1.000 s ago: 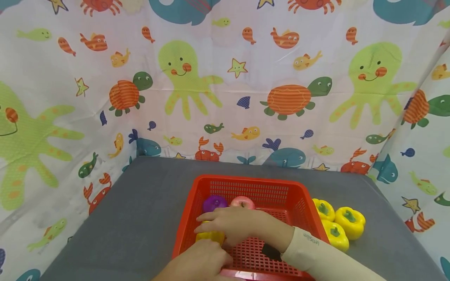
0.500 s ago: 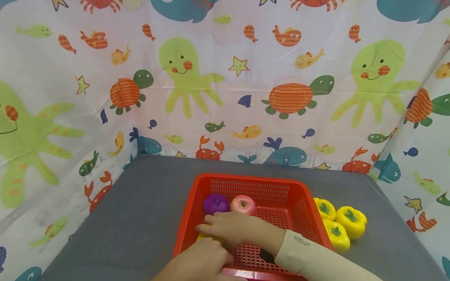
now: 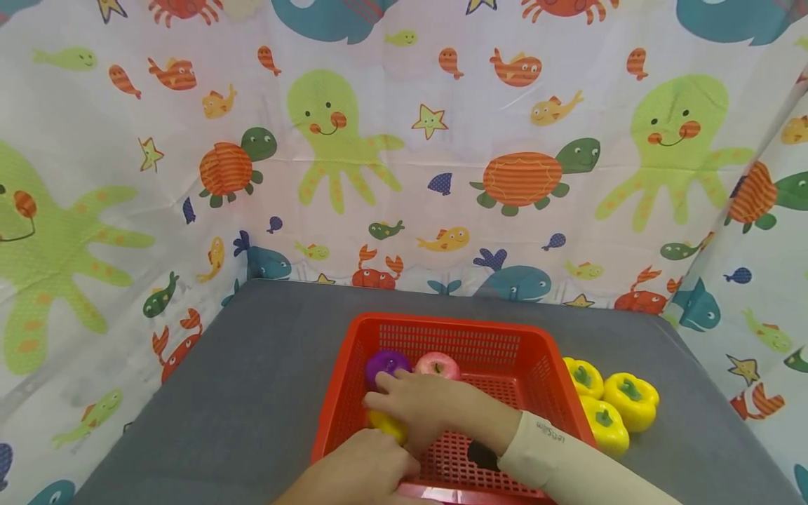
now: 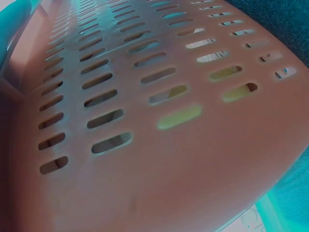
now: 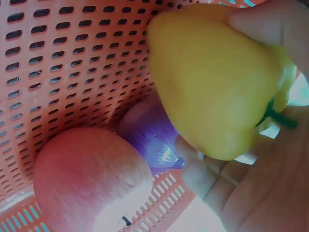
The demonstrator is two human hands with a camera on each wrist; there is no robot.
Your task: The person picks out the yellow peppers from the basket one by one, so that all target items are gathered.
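Note:
In the head view my right hand [image 3: 423, 410] reaches into a red plastic basket [image 3: 451, 323] and holds a yellow bell pepper [image 3: 386, 425]. In the right wrist view the thumb and fingers wrap the pepper [image 5: 212, 82], its green stem towards the palm. A pink-red apple [image 5: 91, 179] and a glossy round purple thing [image 5: 152, 133] lie just past the fingers, inside the basket. At the near left corner of the basket my left hand [image 3: 360, 466] grips the rim, its fingertips hidden. Only the slotted basket wall [image 4: 130, 193] fills most of the left wrist view.
Several yellow bell peppers [image 3: 631, 400] stand on the grey table [image 3: 265, 379], close to the basket's right side. A curtain [image 3: 391, 231] printed with sea animals encloses the back and both sides. A black patch [image 3: 482, 454] shows below my right wrist.
My right hand has shifted slightly within the basket, and its fingers now close further over the yellow bell pepper. The left hand and the basket have stayed put.

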